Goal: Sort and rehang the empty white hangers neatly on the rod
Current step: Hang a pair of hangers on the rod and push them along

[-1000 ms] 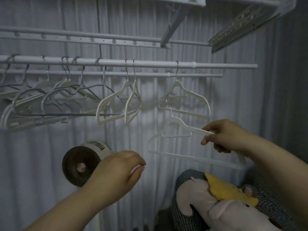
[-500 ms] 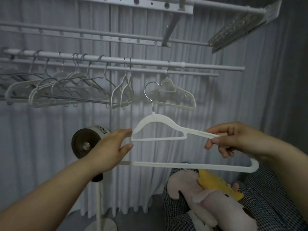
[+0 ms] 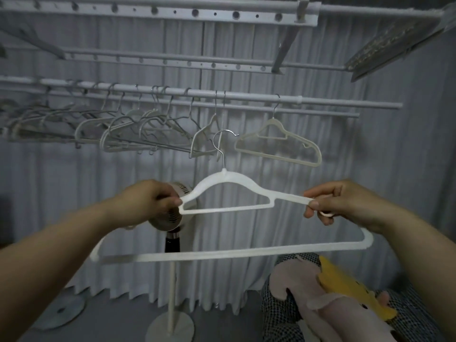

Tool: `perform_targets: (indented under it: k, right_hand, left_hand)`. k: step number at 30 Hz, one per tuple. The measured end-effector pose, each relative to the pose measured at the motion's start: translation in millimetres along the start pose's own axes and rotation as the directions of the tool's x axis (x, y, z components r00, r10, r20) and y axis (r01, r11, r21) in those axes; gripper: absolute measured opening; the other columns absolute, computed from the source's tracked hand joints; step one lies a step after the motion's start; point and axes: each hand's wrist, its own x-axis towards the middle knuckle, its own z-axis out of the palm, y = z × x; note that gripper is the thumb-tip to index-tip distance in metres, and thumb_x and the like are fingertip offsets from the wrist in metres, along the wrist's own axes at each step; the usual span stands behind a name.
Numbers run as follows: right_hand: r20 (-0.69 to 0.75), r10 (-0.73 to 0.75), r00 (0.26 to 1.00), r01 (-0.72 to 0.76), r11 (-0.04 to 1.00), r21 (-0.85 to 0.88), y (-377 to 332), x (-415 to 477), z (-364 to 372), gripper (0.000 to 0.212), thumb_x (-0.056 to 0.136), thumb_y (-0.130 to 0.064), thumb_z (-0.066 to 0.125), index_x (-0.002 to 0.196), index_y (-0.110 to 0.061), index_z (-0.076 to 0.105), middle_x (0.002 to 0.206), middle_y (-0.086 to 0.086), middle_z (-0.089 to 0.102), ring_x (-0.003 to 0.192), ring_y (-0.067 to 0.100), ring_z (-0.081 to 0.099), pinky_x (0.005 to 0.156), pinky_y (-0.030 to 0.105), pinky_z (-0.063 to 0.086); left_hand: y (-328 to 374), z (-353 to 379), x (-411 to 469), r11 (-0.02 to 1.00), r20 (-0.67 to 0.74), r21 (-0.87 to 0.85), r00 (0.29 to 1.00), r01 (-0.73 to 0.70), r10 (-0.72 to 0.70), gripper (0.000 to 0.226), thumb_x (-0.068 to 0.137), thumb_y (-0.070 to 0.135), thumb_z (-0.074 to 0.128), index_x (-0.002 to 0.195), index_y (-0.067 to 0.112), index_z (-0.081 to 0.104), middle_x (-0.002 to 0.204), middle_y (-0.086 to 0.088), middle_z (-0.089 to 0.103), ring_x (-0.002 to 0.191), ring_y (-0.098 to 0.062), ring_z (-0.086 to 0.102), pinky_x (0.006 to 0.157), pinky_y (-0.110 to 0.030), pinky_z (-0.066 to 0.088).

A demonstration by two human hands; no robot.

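I hold a white hanger [image 3: 229, 183] with a metal hook level in front of me, below the rod [image 3: 246, 97]. My left hand [image 3: 150, 201] pinches its left shoulder and my right hand [image 3: 343, 202] pinches its right shoulder. Its hook points up, a little under the rod. One white hanger [image 3: 278, 145] hangs alone on the rod toward the right. A narrow pair of hangers [image 3: 209, 137] hangs just left of it. Several more hangers [image 3: 128, 129] crowd together at angles along the rod's left part.
A standing fan [image 3: 172, 213] is behind the held hanger, its pole and round base below. Plush toys [image 3: 333, 299] lie on a checked cushion at lower right. Perforated rails [image 3: 172, 61] run above the rod. A grey curtain fills the background.
My left hand has closed on the hanger's left shoulder. Both hands have lifted the hanger and levelled it closer to the rod. The camera has tilted so the rod sits lower in view.
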Motion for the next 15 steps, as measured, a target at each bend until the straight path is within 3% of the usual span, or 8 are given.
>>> perform_targets:
  k: [2, 5, 8, 10, 13, 15]
  right_hand:
    - [-0.011, -0.017, 1.000, 0.017, 1.000, -0.009, 2.3, 8.2, 0.2, 0.026, 0.087, 0.009, 0.052, 0.081, -0.011, 0.067, 0.054, 0.001, 0.071, 0.036, 0.006, 0.052, 0.041, 0.016, 0.046]
    - [-0.053, -0.026, 0.998, 0.024, 0.999, -0.039, 2.6, 26.5, 0.4, 0.024, 0.087, 0.006, 0.054, 0.083, -0.013, 0.068, 0.058, -0.002, 0.073, 0.045, 0.005, 0.061, 0.047, 0.013, 0.051]
    - [-0.145, -0.054, 0.988, 0.040, 0.995, -0.094, 6.8, 53.0, -1.4, 0.020, 0.085, 0.000, 0.061, 0.084, -0.019, 0.067, 0.076, -0.003, 0.069, 0.068, 0.006, 0.063, 0.070, 0.009, 0.052]
    - [-0.204, -0.087, 0.975, 0.073, 0.994, -0.079, 9.4, 69.8, -0.9, 0.019, 0.084, 0.000, 0.062, 0.079, -0.018, 0.064, 0.084, -0.001, 0.067, 0.068, -0.004, 0.064, 0.079, 0.008, 0.049]
    - [-0.332, -0.164, 0.929, 0.140, 0.986, -0.095, 11.9, 94.7, -2.4, 0.013, 0.085, 0.004, 0.060, 0.089, -0.008, 0.063, 0.077, -0.003, 0.063, 0.049, -0.019, 0.058, 0.057, -0.008, 0.043]
    - [-0.425, -0.217, 0.879, 0.176, 0.975, -0.134, 12.7, 112.4, -8.0, 0.015, 0.086, 0.004, 0.058, 0.092, -0.010, 0.062, 0.065, -0.011, 0.062, 0.045, -0.020, 0.056, 0.052, -0.008, 0.040]
  left_hand:
    - [0.7, -6.4, -4.5, 0.999, -0.013, -0.025, 1.000, 0.023, -0.023, 0.028, 0.091, 0.021, 0.054, 0.065, 0.027, 0.055, 0.048, 0.008, 0.056, 0.046, -0.005, 0.053, 0.045, -0.011, 0.040]
    - [8.0, -16.4, -8.7, 0.999, -0.027, 0.009, 0.999, 0.033, -0.033, 0.025, 0.093, 0.021, 0.049, 0.069, 0.025, 0.055, 0.059, 0.002, 0.062, 0.035, 0.003, 0.054, 0.036, -0.011, 0.042]
    - [19.4, -24.4, -8.1, 0.998, -0.041, 0.050, 0.998, 0.043, -0.041, 0.026, 0.093, 0.022, 0.048, 0.068, 0.026, 0.053, 0.056, 0.002, 0.062, 0.029, 0.003, 0.052, 0.033, -0.011, 0.040]
    - [26.2, -26.3, -3.9, 0.993, -0.047, 0.109, 0.998, 0.050, -0.045, 0.027, 0.094, 0.024, 0.048, 0.067, 0.028, 0.052, 0.055, 0.002, 0.061, 0.028, 0.003, 0.052, 0.032, -0.010, 0.038]
    - [37.0, -25.1, 12.1, 0.974, -0.053, 0.220, 0.997, 0.057, -0.047, 0.028, 0.095, 0.027, 0.044, 0.067, 0.027, 0.051, 0.058, 0.005, 0.060, 0.035, -0.001, 0.054, 0.037, -0.009, 0.039]
    - [46.3, -23.1, 29.2, 0.944, -0.066, 0.323, 0.997, 0.064, -0.044, 0.026, 0.096, 0.031, 0.041, 0.077, 0.022, 0.056, 0.069, 0.004, 0.064, 0.049, -0.005, 0.055, 0.055, -0.018, 0.047]
